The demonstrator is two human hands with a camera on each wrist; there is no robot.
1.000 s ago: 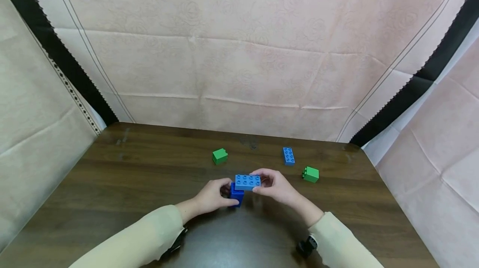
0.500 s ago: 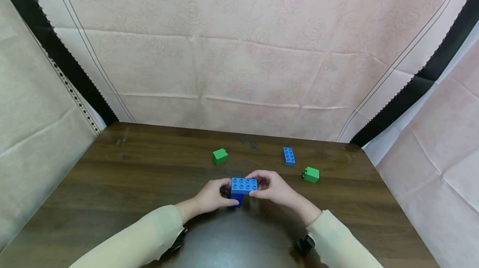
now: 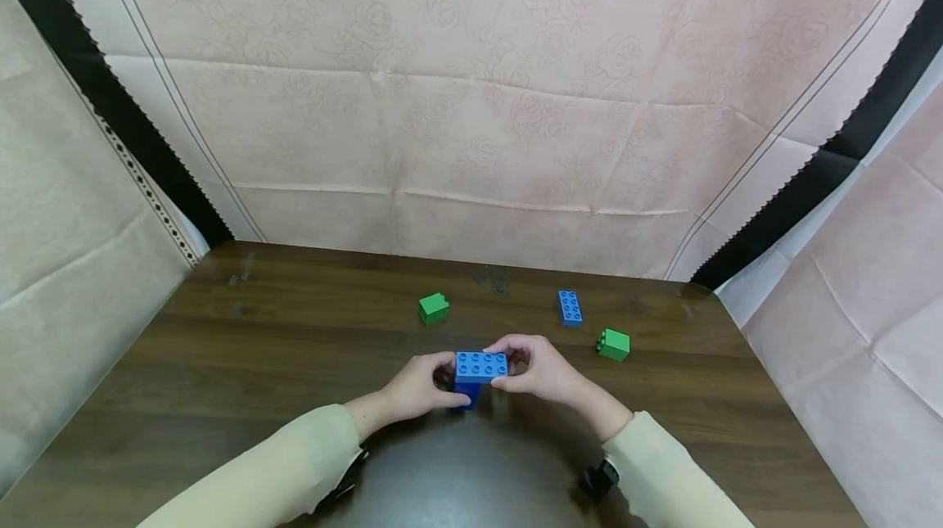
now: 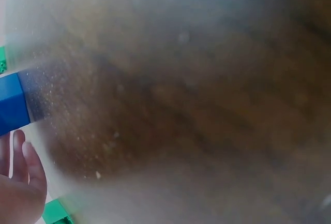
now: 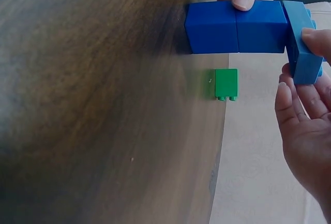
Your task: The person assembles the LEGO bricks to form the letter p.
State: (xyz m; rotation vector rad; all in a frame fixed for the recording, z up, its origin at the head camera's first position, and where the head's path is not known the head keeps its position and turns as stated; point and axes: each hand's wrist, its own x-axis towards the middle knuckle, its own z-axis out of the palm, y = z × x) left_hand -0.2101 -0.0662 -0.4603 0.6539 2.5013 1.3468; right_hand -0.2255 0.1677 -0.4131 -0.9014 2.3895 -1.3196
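In the head view my left hand [image 3: 414,389] grips a stack of dark blue toy building bricks [image 3: 467,394] at the front middle of the table. The right wrist view shows a lower dark blue brick [image 5: 212,27] and an upper one [image 5: 262,26], with my left thumb [image 5: 243,0] near their seam. A lighter blue, longer brick [image 3: 480,367] lies on the stack's top and overhangs to the right. My right hand [image 3: 543,368] pinches its right end between thumb and fingers. At the left wrist view's edge, a blue brick [image 4: 11,105] is partly cut off.
Behind the hands on the brown wooden table [image 3: 309,331] stand a green brick [image 3: 433,309], a light blue brick [image 3: 570,309] and another green brick [image 3: 613,345] at the right. A pale cloth [image 3: 457,143] hangs behind the table's far edge.
My right hand has brought the light blue brick left and slightly toward me, onto the dark blue stack. Over the last half second it has hardly moved. My left hand has stayed in place.
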